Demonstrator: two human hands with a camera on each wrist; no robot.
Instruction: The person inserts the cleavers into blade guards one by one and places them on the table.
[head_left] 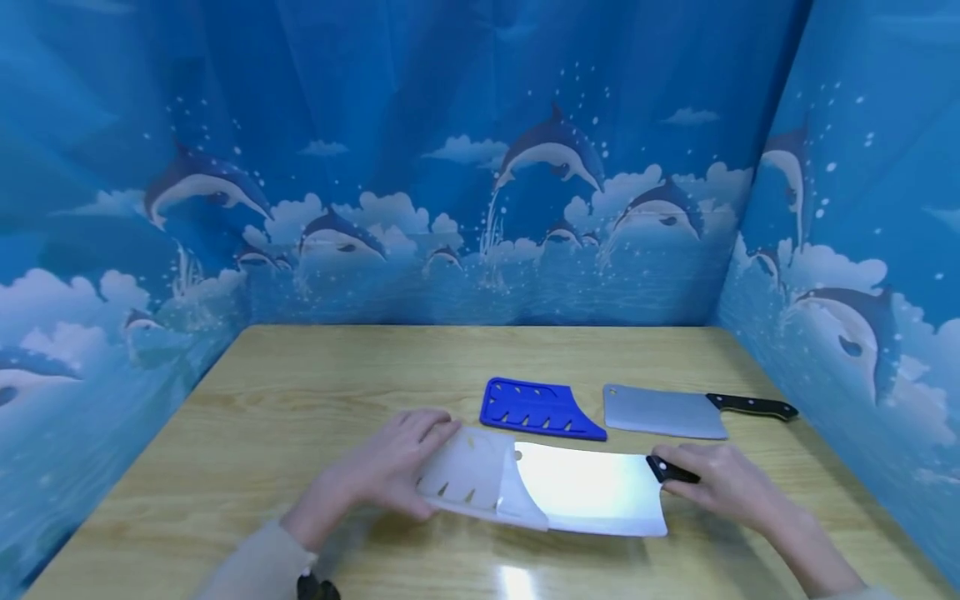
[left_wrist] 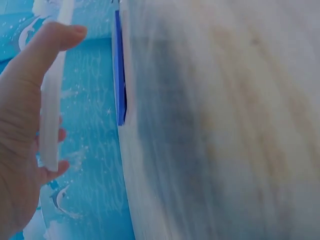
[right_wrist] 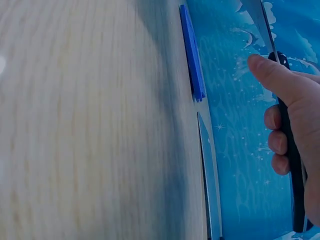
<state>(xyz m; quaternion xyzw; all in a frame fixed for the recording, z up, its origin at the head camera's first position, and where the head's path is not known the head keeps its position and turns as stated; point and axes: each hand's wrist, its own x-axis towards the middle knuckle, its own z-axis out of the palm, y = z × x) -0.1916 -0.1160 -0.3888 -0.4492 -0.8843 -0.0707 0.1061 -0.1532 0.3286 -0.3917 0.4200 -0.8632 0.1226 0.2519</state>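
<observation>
My left hand (head_left: pixel 401 467) grips a white translucent knife sheath (head_left: pixel 468 475) by its closed left end, thumb on the near edge and fingers at the far side. In my right hand (head_left: pixel 723 483) is the black handle (head_left: pixel 672 472) of a cleaver (head_left: pixel 592 487). The cleaver's front end sits at the sheath's mouth, and most of its bright blade lies outside. Sheath and blade are held above the table. The left wrist view shows the sheath (left_wrist: pixel 51 110) edge-on between thumb and fingers; in the right wrist view, fingers curl round the handle (right_wrist: pixel 292 165).
Behind the held pair, a blue slotted knife sheath (head_left: pixel 536 408) lies on the wooden table (head_left: pixel 315 375). Right of it lies a second cleaver (head_left: pixel 663 412), its black handle pointing right. A blue dolphin-print curtain (head_left: pixel 450 167) encloses the back and sides.
</observation>
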